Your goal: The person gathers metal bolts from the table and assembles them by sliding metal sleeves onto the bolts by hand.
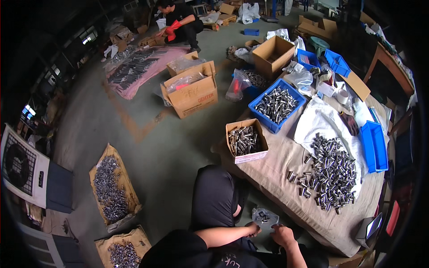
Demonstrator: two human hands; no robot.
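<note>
Close to my lap, a small clear plastic bag (269, 213) with several small dark metal parts (263, 218) inside hangs between my hands. My left hand (253, 229) is closed at the bag's near left edge. On the other side, the fingers of my right hand (282, 234) pinch its near right edge. The bag's mouth and my fingertips are too small to make out fully. To the right, a loose heap of shiny metal sleeves (333, 172) lies on the cloth-covered table (263, 183), partly on a white sack (324, 118).
A cardboard box (251, 157) and a blue bin (298, 107) of metal parts stand along the table's left edge. A narrow blue bin (375, 147) lies at the right. Trays of parts (134, 203) sit on the floor at left. Another person (182, 20) crouches at the back.
</note>
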